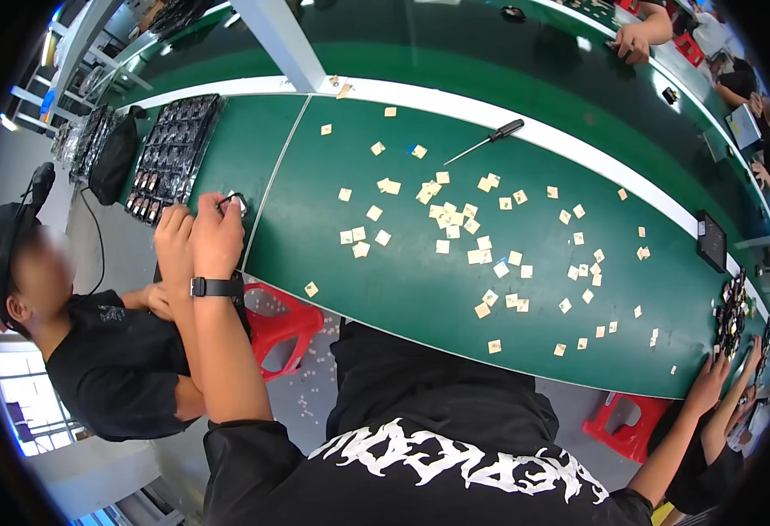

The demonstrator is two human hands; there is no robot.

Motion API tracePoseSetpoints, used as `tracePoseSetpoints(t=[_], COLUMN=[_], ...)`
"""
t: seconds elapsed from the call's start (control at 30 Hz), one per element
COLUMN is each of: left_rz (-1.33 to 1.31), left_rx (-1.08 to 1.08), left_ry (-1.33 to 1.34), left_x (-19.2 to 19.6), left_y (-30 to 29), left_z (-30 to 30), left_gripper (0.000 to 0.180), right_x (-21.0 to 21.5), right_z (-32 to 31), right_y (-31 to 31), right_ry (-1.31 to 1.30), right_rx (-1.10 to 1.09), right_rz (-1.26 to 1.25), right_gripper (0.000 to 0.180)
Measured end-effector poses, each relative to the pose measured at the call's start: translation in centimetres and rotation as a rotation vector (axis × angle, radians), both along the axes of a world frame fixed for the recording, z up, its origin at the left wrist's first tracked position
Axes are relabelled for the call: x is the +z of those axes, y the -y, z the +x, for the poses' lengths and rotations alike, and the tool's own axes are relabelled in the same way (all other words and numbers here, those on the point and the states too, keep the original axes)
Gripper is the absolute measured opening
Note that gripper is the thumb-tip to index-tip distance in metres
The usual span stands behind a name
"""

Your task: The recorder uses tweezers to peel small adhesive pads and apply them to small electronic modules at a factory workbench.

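Hands were bunched together at the green table's (402, 289) left edge, right hand (218, 235) with the black wristwatch (216, 287) pinching a small white-and-black part (234, 203), left hand (173, 241) curled alongside apparently steadying it, beside trays of dark components (173, 153).

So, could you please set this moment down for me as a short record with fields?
Surface: green workbench
Left hand: raised at the bench's left edge, against the right hand
Right hand: pinching a small dark part; black wristwatch
Scattered: small tan squares
Tool: black-handled screwdriver, lying untouched
Stock: black trays of parts
Nearby: seated co-worker at left
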State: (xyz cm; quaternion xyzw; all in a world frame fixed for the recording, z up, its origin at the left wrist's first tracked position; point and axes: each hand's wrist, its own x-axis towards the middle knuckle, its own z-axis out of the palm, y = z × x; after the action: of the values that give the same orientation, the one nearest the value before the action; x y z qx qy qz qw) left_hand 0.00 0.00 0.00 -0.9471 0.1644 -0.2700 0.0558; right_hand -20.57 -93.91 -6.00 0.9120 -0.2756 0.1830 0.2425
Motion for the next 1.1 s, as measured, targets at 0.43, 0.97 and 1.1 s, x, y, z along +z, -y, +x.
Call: tracePoseSetpoints(t=[0.43,0.97,1.1], left_rz=[-0.513,-1.161,-1.030], left_rx=[0.279,-0.267,-0.570], left_ry=[-0.077,-0.658,-0.808], left_x=[-0.7,-2.0,-1.4], left_y=[6.5,23.3,27.4], left_z=[-2.6,-6.3,-5.7], left_gripper=[0.042,0.026,0.039], right_x=[2.1,6.4,7.2], right_z=[3.2,3.6,9.9], right_y=[-5.1,-14.2,-24.6], right_ry=[0.044,0.091,0.244], right_rx=[0.081,0.629,1.057], right_rz=[-0.014,-0.176,-0.036], right_gripper=[0.028,0.025,0.026])
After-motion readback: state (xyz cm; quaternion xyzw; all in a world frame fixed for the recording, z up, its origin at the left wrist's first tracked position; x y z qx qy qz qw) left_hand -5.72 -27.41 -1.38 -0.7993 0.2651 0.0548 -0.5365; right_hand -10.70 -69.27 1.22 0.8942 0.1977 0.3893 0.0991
